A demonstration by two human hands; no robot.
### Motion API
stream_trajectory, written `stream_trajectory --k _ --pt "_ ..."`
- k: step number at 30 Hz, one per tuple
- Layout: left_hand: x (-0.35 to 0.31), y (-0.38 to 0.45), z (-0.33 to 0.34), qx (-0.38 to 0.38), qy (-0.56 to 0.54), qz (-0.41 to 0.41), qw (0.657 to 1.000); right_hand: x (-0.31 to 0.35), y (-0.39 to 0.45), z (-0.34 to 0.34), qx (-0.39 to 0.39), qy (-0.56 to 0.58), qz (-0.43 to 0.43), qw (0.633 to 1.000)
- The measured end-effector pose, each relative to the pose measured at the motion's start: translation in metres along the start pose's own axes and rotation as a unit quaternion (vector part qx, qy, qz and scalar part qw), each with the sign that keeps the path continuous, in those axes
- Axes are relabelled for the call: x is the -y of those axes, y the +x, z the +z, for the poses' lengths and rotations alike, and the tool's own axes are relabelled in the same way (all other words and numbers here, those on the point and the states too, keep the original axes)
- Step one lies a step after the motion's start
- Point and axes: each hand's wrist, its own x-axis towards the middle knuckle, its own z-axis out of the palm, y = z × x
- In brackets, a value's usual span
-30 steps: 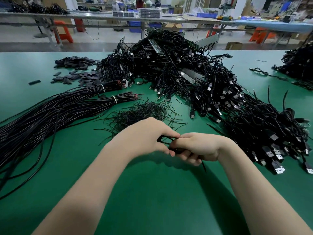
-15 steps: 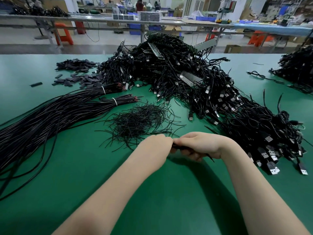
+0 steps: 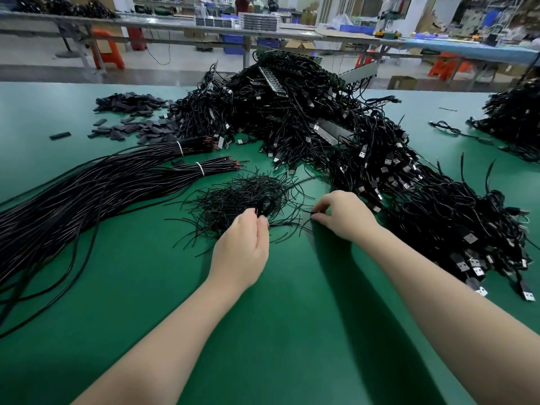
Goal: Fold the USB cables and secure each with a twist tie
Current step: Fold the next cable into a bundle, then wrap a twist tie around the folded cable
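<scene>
Left hand (image 3: 241, 247) grips a folded USB cable (image 3: 264, 206), its loop sticking up above the fingers, right over the near edge of the twist tie pile (image 3: 245, 197). Right hand (image 3: 343, 217) pinches one twist tie (image 3: 295, 222) at the pile's right edge (thin black strand, end trailing left). Hands apart. Finished cable heap (image 3: 380, 159) crowds the right side, touching distance from the right wrist. Long bundled cables (image 3: 87, 194) fan across the left. Green table (image 3: 277, 331) lies bare between and below the forearms.
</scene>
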Motion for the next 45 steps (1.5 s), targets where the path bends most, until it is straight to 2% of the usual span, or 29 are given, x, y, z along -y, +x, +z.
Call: stream_trajectory --k 5,8,15,20,28,36,42,45 --pt "0.006 0.004 0.001 -0.012 -0.034 -0.028 0.999 0.007 0.015 -0.002 0.088 -0.001 0.035 0.996" --pt "0.007 0.004 0.002 -0.009 -0.028 -0.03 0.999 0.01 0.016 -0.004 0.118 -0.022 0.016 0.993" --pt "0.007 0.005 0.0 -0.021 -0.047 -0.058 0.997 0.004 0.005 -0.009 0.026 0.01 -0.016 0.999" --pt "0.006 0.004 0.001 -0.014 -0.051 -0.051 0.997 0.001 -0.004 -0.007 0.029 -0.019 -0.014 0.999" --pt "0.006 0.004 0.0 -0.013 -0.067 -0.051 0.996 0.001 -0.012 0.0 -0.041 0.057 0.048 0.996" --pt "0.004 0.004 -0.001 -0.012 -0.072 -0.051 0.996 -0.001 -0.012 -0.008 -0.052 0.094 0.048 0.993" --pt "0.006 0.005 0.001 -0.016 -0.083 -0.06 0.995 0.0 -0.012 -0.021 -0.083 0.085 0.032 0.992" --pt "0.007 0.005 0.001 -0.019 -0.089 -0.058 0.994 0.014 -0.024 -0.03 -0.104 0.024 -0.028 0.994"
